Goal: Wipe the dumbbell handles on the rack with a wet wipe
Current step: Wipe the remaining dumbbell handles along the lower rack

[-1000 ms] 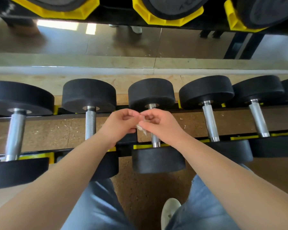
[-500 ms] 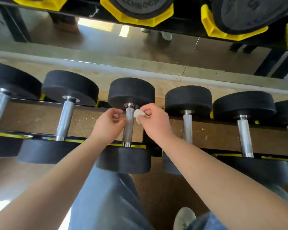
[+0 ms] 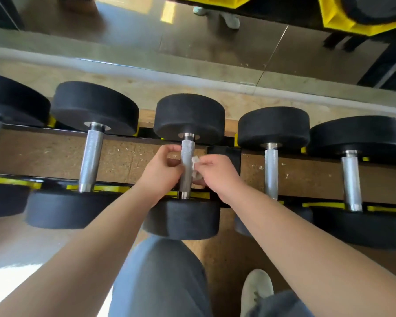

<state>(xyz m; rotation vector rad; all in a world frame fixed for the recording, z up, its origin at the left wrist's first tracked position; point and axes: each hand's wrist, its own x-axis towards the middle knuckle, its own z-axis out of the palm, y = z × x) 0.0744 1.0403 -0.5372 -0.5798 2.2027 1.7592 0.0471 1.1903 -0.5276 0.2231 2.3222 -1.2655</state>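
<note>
Head view: the left hand (image 3: 162, 171) lies with curled fingers against the left side of the middle dumbbell handle (image 3: 187, 154); whether they close round it cannot be told. On the handle's right side, the right hand (image 3: 217, 173) pinches a crumpled white wet wipe (image 3: 195, 164) and presses it to the steel. The hands are close together, with only the handle between them. The handle's long axis runs straight away from the person. It is silver and knurled, joining the near black head (image 3: 183, 219) to the far black head (image 3: 189, 115) on the rack (image 3: 224, 156).
</note>
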